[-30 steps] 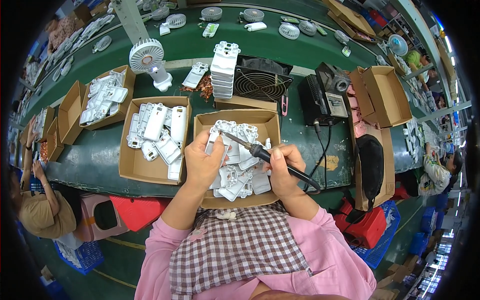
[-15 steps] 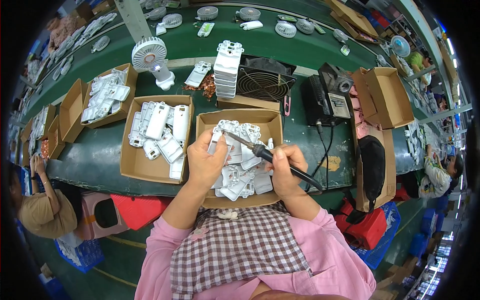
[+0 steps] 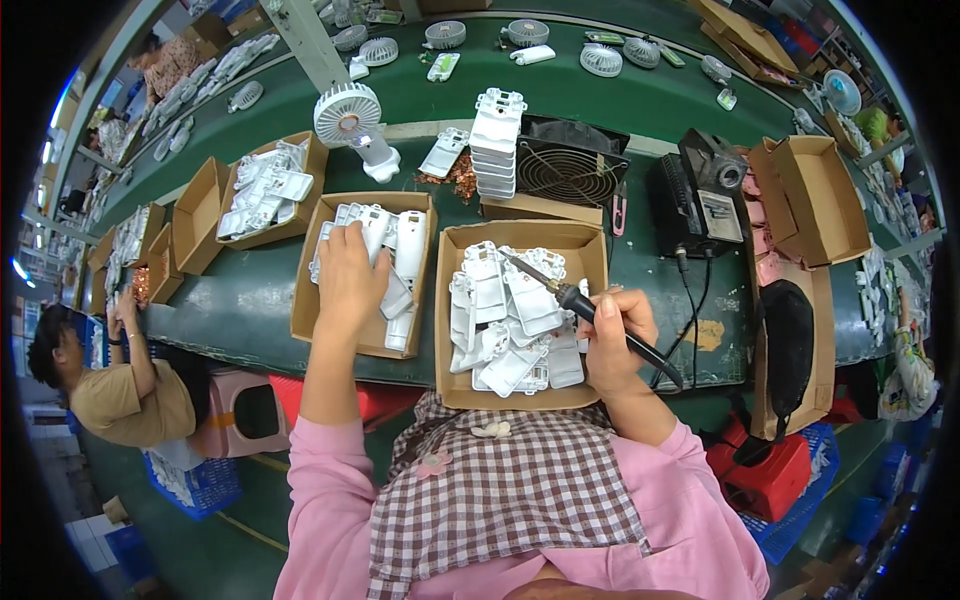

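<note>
A black-handled soldering iron (image 3: pixel 573 300) slants over jumbled white plastic casings (image 3: pixel 487 300), more casings (image 3: pixel 408 243) lying boxed alongside.

From here I see a middle box (image 3: pixel 582 240) holding casings (image 3: pixel 512 370), a left box (image 3: pixel 340 337) beside it. Behind the middle box stands a casing stack (image 3: pixel 496 150); rightward, a fan (image 3: pixel 565 172), then a soldering station (image 3: pixel 682 195).

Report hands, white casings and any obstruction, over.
Left hand at white casings, grip hidden. Right hand gripping soldering iron above other casings. No obstruction visible.
</note>
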`<act>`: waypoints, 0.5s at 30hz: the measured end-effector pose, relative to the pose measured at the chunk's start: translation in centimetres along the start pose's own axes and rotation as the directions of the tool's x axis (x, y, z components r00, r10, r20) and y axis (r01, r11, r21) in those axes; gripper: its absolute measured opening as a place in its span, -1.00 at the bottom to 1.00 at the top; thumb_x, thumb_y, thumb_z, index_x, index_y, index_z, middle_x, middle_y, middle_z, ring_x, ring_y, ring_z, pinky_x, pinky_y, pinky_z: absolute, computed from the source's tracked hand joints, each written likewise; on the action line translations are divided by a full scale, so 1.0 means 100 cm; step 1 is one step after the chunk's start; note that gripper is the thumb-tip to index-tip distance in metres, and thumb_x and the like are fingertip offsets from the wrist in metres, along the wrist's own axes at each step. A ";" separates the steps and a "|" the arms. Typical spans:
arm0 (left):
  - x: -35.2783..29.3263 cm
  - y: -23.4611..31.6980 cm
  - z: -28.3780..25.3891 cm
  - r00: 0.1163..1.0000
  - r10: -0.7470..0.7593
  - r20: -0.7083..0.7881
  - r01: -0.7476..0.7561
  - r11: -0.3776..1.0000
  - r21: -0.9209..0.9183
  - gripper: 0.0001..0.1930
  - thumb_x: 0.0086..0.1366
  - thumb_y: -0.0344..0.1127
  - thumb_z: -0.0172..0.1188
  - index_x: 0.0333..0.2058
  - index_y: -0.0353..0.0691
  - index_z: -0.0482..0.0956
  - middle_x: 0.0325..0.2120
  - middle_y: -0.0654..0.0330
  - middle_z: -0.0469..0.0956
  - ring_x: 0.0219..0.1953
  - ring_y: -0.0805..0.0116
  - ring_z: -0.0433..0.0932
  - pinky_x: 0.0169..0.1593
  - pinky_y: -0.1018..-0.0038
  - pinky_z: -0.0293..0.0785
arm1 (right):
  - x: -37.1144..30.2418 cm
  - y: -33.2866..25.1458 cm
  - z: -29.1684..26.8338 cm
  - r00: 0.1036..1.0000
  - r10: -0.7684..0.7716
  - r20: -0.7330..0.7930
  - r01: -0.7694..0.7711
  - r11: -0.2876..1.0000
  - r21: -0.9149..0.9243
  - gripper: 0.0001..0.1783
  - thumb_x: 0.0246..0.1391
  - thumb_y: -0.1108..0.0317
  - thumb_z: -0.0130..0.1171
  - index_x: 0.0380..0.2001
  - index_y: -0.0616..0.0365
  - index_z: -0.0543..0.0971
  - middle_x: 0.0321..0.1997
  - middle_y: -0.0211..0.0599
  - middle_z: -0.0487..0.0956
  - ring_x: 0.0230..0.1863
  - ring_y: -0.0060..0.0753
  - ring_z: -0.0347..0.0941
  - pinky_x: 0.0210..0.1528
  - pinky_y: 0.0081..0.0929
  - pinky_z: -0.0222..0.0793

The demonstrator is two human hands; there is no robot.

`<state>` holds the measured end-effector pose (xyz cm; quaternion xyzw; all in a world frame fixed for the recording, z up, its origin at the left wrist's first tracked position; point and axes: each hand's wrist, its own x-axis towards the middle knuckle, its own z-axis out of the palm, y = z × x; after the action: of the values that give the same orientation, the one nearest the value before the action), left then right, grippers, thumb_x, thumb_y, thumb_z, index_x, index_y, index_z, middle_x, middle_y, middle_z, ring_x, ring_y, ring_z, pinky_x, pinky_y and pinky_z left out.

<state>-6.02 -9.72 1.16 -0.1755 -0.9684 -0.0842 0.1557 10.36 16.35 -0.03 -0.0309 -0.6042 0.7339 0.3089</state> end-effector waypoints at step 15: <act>0.007 -0.029 -0.014 0.887 -0.265 0.378 0.453 0.658 -0.602 -0.26 0.12 -0.45 0.07 0.24 -0.47 -0.08 -0.25 -0.15 0.49 -0.32 -0.03 0.55 -0.20 0.24 0.52 | 0.003 -0.006 -0.002 0.997 0.070 0.036 -0.070 0.997 0.017 -0.85 0.20 0.43 0.08 -0.44 0.23 0.38 -0.56 -0.41 0.43 -0.56 -0.72 0.29 -0.50 -0.69 0.22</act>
<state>-7.32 -12.52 2.34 -0.0328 -0.8974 -0.4351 -0.0658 10.44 16.78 0.57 -0.0360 -0.6014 0.7502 0.2725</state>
